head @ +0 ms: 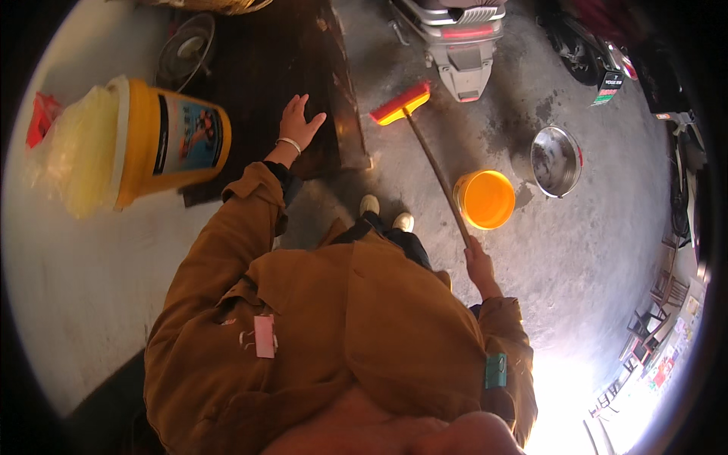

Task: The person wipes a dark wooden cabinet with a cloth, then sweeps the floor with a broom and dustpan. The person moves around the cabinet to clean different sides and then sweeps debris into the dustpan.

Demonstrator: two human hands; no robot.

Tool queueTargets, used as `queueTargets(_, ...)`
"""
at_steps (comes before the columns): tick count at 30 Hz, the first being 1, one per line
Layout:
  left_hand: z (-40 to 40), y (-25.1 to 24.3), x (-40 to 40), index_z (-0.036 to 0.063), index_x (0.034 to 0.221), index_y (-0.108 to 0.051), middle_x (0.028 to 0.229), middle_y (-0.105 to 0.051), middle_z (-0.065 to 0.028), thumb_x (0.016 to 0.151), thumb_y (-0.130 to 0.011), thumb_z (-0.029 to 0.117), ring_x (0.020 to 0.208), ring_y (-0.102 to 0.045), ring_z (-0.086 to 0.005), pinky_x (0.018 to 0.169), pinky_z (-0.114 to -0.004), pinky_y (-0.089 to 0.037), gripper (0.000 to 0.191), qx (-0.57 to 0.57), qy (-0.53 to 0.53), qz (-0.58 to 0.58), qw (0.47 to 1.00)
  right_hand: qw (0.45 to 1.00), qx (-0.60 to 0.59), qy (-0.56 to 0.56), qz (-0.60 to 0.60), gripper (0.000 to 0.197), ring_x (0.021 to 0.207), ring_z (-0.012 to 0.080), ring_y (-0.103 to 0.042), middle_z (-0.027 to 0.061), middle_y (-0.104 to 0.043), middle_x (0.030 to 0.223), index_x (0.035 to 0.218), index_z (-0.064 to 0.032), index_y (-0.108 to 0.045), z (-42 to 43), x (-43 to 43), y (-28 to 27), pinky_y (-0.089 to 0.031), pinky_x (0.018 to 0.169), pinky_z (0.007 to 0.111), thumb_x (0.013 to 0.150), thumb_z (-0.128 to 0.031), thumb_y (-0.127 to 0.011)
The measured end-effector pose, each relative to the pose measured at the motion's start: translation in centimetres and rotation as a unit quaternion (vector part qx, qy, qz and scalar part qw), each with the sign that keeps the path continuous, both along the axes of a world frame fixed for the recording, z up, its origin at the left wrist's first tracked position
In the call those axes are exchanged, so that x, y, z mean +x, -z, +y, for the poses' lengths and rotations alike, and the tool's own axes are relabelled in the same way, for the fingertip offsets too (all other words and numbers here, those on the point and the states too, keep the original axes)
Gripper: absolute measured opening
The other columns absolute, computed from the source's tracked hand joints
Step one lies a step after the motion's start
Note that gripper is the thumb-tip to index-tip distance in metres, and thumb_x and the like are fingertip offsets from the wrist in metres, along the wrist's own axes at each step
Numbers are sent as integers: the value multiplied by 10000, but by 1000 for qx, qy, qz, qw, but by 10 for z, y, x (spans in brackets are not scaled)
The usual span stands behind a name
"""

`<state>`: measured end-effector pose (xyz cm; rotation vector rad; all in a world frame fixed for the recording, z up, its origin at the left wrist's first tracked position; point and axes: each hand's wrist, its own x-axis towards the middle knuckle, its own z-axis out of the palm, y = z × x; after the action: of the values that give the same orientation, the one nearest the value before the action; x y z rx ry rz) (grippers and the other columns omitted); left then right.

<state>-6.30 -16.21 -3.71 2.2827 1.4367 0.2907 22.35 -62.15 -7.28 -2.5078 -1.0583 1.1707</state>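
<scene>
My right hand (pixel 480 264) grips the wooden handle of a broom (pixel 435 159) near its upper end. The broom's yellow head with red bristles (pixel 402 104) rests on the concrete floor, just behind a parked scooter. Over the dark wooden table (pixel 273 51) my left hand (pixel 300 122) is held out with its fingers apart and nothing in it, a bracelet at the wrist. A yellow bucket (pixel 199 142) with a printed label and a bag of yellowish plastic (pixel 85 148) on top stands left of that hand; whether the hand touches the table is unclear.
An orange-yellow bucket (pixel 486 199) stands beside the broom handle, and a metal basin (pixel 556 162) lies beyond it near wet patches. The scooter (pixel 463 51) and a motorcycle (pixel 586 51) are parked ahead. Chairs (pixel 671 290) line the right side. A strainer-like metal bowl (pixel 185 51) sits on the table.
</scene>
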Motion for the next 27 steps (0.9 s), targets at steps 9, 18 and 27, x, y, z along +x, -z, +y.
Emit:
queueTargets(9, 44, 49, 78, 95, 1382, -189, 1431, -162, -170, 774, -578, 409, 1319, -168, -320, 1042, -487, -181, 787, 39, -138, 169, 975, 996, 72, -54, -22, 405, 722, 429, -581, 236, -606, 760, 1257, -172, -345, 126, 43, 70, -454, 642, 519, 878, -268, -451)
queueTargets(18, 38, 62, 83, 81, 1381, -189, 1422, -175, -183, 749, -572, 254, 1312, -175, -340, 1043, -505, -159, 759, 128, -127, 189, 965, 988, 128, -87, 25, 396, 701, 420, -580, 215, -609, 758, 1253, -167, -346, 315, 113, 173, -450, 614, 512, 881, -263, -444)
queueTargets(27, 40, 56, 86, 75, 1379, -215, 1416, -190, -187, 753, -569, 223, 1282, -222, -361, 1028, -487, -186, 734, 122, -99, 173, 972, 982, 121, -62, 134, 473, 850, 425, -555, 256, -589, 893, 1292, -158, -335, 445, 88, 242, -421, 729, 501, 849, -231, -487)
